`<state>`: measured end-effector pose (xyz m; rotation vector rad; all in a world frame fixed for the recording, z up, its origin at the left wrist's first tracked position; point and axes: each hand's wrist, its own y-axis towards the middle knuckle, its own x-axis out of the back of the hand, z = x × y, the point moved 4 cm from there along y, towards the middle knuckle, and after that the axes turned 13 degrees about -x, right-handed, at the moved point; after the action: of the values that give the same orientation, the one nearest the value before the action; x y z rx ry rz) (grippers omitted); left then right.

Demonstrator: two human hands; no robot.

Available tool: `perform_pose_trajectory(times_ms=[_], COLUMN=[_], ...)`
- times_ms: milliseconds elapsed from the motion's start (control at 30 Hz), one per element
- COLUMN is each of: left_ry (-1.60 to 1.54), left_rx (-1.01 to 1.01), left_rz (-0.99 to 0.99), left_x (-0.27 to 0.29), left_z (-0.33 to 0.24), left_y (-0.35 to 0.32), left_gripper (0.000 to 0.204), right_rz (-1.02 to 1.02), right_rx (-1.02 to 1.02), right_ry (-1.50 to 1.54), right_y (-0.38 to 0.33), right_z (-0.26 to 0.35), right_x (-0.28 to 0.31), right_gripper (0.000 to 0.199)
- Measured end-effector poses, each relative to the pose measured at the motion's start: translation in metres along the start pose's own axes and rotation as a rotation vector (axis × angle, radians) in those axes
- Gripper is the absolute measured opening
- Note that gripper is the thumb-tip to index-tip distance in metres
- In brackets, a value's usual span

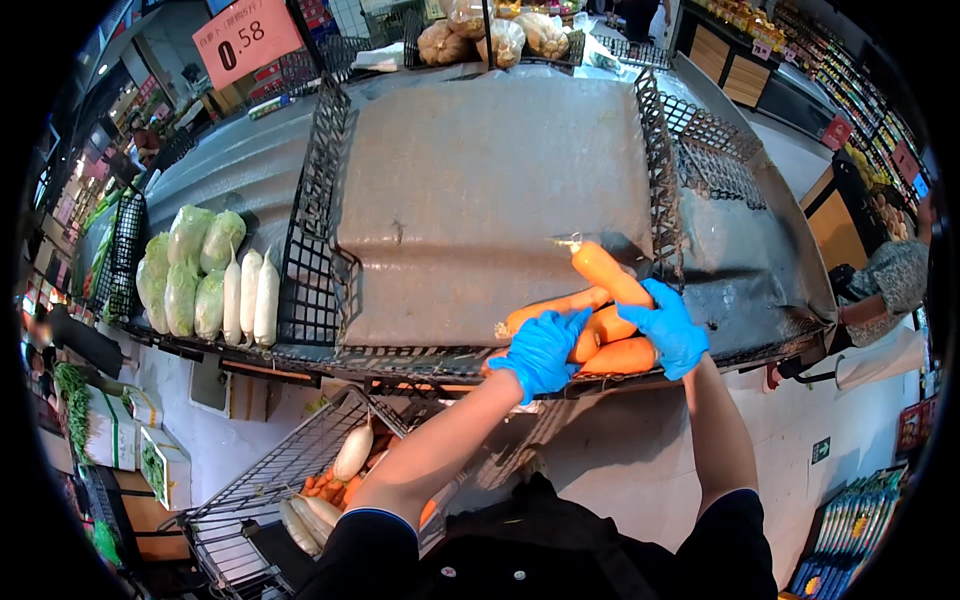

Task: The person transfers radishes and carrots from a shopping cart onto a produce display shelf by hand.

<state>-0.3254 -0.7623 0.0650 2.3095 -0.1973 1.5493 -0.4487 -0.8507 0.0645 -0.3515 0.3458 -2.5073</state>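
Blue-gloved hands on long orange carrots at the grey display shelf's front edge.
Left hand (542, 352) curls over the carrots (600, 345); right hand (670, 328) grips one carrot (606, 271). A red rectangular price sign (246, 36) hangs upper left.

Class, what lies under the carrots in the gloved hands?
Under the carrots a grey mat lines the display shelf. Both gloved hands cover part of the pile.
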Motion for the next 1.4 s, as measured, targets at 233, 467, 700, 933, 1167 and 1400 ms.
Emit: perform_pose_trajectory(times_ms=[233, 467, 700, 933, 1167, 1400], left_ry=[-0.861, -0.116, -0.455, -0.846, -0.953, -0.887], left_rx=[0.234, 0.086, 0.176, 0.240, 0.404, 1.250], left_rz=[-0.862, -0.273, -0.508, -0.350, -0.817, -0.658], left_x=[0.057, 0.017, 0.028, 0.019, 0.071, 0.036], left_z=[0.015, 0.036, 0.033, 0.044, 0.078, 0.089], left_y=[-0.032, -0.058, -0.045, -0.019, -0.142, -0.390], left_gripper=[0.053, 0.034, 0.028, 0.034, 0.030, 0.025], right_rz=[-0.030, -0.061, 0.079, 0.403, 0.573, 0.754], right_rx=[0.138, 0.212, -0.006, -0.412, -0.398, -0.513], right_ry=[-0.099, -0.108, 0.757, 0.876, 0.630, 0.008], right_y=[-0.020, -0.004, 0.008, -0.007, -0.044, -0.065], right_z=[0.013, 0.013, 0.000, 0.002, -0.012, -0.045], right_x=[0.016, 0.010, -0.037, -0.096, -0.140, -0.196], right_gripper=[0.027, 0.030, 0.025, 0.020, 0.025, 0.021])
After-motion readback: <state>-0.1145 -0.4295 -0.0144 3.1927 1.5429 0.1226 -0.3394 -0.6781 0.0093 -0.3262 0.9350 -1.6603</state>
